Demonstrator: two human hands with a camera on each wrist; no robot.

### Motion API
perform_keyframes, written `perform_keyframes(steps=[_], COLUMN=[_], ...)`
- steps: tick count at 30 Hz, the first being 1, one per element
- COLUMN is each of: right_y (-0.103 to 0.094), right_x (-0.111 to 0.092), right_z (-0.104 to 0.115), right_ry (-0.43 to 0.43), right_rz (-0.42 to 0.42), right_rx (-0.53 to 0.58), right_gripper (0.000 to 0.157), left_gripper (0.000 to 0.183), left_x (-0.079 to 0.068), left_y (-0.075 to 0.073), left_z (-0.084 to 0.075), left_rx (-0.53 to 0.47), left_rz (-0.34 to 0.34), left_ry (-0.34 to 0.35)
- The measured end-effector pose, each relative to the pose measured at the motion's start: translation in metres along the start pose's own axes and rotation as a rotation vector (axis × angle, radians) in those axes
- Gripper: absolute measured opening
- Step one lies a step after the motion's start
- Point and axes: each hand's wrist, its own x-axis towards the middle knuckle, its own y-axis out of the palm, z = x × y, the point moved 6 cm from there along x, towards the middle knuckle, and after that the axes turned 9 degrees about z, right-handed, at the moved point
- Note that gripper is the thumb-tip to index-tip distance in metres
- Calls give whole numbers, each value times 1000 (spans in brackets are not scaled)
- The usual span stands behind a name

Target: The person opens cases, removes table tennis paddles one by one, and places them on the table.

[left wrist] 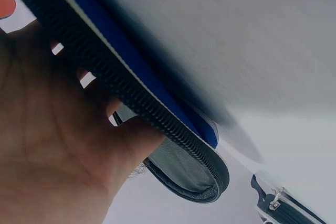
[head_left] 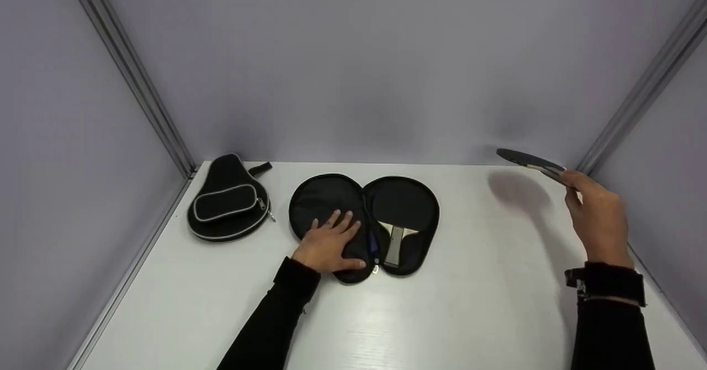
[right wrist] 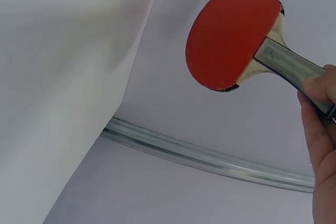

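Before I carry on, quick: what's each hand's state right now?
Left hand: open, fingers spread on the opened black, pear-shaped zip case.
Right hand: closed, holding the red-and-black table-tennis paddle by its handle.

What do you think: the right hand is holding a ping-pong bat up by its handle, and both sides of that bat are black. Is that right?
Not quite: both sides aren't black. The right wrist view shows that one side of the bat is red; the side seen in the head view is dark. The right hand does hold it up by its handle.
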Motion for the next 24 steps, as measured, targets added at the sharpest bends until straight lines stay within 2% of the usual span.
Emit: perform_keyframes(steps=[10, 16, 24], right_y=[-10, -7, -1], right_x=[-6, -9, -12], right_z=[-25, -36, -50], right_ry=[134, 160, 208], right_rz=[39, 66, 121], right_rx=[-39, -35, -53], right_gripper=[36, 34, 34], left_gripper=[98, 99, 106], left_x=[0, 5, 24], left_y=[1, 5, 26], left_z=[2, 6, 25], left_rx=[-5, -26, -25], left_rz=[-8, -30, -56], left_ry=[7, 34, 49])
